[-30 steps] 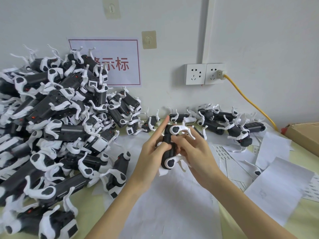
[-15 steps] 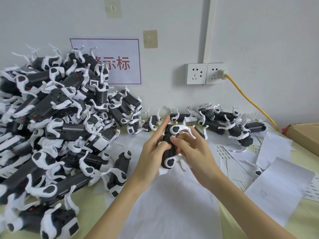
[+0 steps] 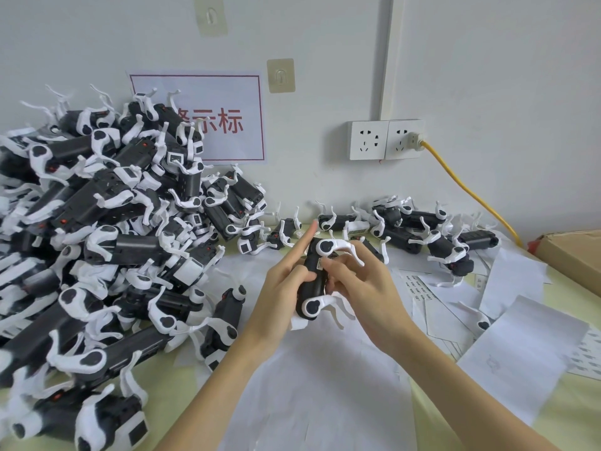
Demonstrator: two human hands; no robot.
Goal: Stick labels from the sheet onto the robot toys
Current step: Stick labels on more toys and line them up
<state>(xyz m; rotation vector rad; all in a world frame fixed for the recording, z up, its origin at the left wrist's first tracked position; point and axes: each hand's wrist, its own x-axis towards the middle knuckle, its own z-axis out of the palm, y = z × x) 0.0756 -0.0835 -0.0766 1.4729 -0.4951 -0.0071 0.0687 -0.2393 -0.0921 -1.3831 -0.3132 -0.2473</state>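
A black robot toy with white legs (image 3: 313, 281) is held upright above the table's middle. My left hand (image 3: 279, 288) grips its body from the left, index finger stretched up past the toy. My right hand (image 3: 361, 281) is against its right side, fingertips pressing a small white label (image 3: 320, 264) onto the black body. Label sheets (image 3: 419, 288) lie on the table just right of my hands.
A big heap of black-and-white robot toys (image 3: 107, 242) fills the left. A smaller row of toys (image 3: 406, 229) lies along the wall behind my hands. White backing papers (image 3: 520, 349) are scattered right; a cardboard box (image 3: 575, 255) sits far right. A yellow cable (image 3: 468, 190) hangs from the wall socket.
My right fingers have shifted slightly on the toy's side, and the label now shows on the body. The toy and left hand stay in place.
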